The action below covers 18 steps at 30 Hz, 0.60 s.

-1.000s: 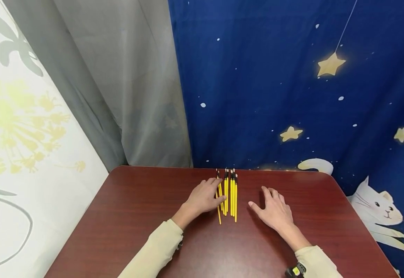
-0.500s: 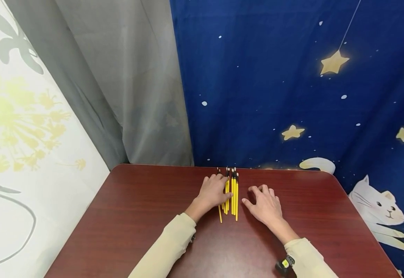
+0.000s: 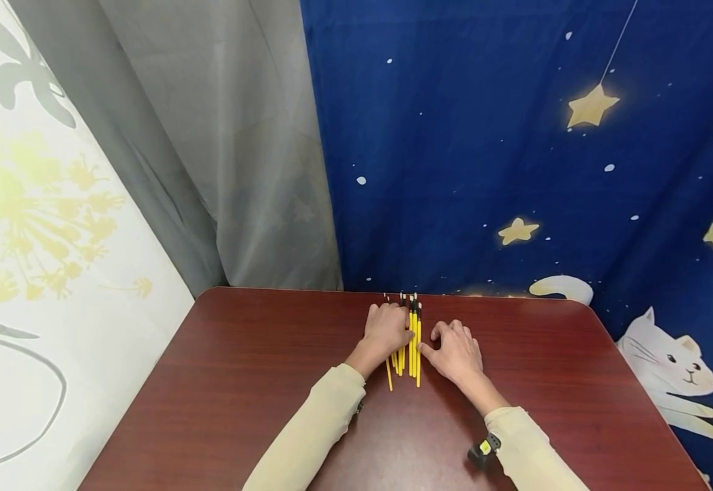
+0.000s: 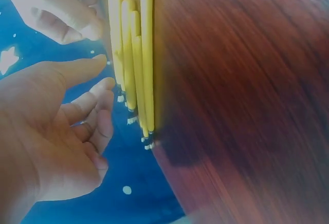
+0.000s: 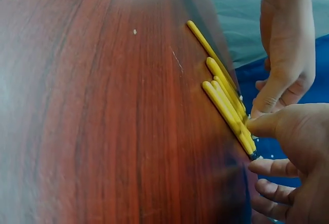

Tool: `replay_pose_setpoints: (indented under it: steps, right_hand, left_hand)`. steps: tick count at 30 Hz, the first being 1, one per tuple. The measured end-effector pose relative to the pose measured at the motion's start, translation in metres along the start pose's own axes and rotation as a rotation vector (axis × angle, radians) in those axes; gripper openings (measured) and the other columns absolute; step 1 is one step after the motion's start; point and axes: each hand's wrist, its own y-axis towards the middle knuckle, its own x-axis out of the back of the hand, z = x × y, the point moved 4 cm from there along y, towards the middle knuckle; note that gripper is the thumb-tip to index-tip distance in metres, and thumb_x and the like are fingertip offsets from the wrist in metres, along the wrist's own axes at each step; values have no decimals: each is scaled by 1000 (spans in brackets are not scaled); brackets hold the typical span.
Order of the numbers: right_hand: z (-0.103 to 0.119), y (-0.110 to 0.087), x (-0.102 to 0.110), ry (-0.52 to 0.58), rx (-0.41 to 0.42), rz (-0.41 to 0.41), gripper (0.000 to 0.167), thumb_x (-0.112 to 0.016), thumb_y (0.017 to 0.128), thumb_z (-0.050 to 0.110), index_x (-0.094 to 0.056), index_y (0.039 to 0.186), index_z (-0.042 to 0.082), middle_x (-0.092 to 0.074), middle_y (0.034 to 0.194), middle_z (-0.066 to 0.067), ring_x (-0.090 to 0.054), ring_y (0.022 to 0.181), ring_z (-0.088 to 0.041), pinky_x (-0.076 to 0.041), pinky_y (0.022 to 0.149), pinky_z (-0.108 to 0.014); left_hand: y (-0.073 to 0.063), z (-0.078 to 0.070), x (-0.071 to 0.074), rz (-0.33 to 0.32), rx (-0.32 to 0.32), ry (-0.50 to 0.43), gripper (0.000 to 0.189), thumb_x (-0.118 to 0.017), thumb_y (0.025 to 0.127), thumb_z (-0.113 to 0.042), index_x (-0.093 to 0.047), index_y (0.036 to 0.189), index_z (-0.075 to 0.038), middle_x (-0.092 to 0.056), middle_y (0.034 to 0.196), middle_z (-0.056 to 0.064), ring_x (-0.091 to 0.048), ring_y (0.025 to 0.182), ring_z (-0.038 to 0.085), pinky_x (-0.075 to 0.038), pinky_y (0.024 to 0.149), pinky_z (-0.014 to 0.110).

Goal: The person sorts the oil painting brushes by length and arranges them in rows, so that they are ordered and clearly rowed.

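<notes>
Several paintbrushes (image 3: 414, 349) with yellow handles, dark necks and pale tips lie side by side, tips toward the far edge. My left hand (image 3: 386, 327) hovers over the left part of the row with loosely bent fingers, hiding the middles of some brushes. One slim paintbrush (image 3: 390, 377) sticks out beneath it on the left. To the right of the row is my right hand (image 3: 456, 351), its thumb tip right at the outermost brush. Seen from the right wrist, the thumb and fingers (image 5: 272, 167) spread around the tip end without closing.
The brushes rest on a reddish-brown wooden table (image 3: 258, 382) with rounded far corners. Behind it hang a grey curtain (image 3: 264, 170) and a blue starry curtain (image 3: 454, 150). A small black device (image 3: 484, 450) is strapped at the right wrist.
My left hand has slid rightward over the brushes. My right hand has come left, from well apart to beside the row. The brushes lie nearly as before.
</notes>
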Motion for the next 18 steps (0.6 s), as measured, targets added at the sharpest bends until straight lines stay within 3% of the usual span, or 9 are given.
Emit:
replay_pose_setpoints:
  steps: [11,18]
  right_hand:
    - [0,3,-1,6,-12,22,39,-85,85,47,-64,92,14,-58,100,-9,-54,93,-30,-43,77,-46]
    - [2,3,-2,10,-19,34,36,-85,85,43,-64,92,15,-59,99,-8,-55,92,-30,-42,78,-45]
  left_hand:
    - [7,-4,-3,76,49,24,39,-80,91,-39,-60,62,-22,-57,61,-6,-55,65,14,-41,87,42]
    - [7,-7,-5,120,62,38,37,-79,91,-37,-61,62,-22,-58,59,-6,-57,69,17,-40,90,44]
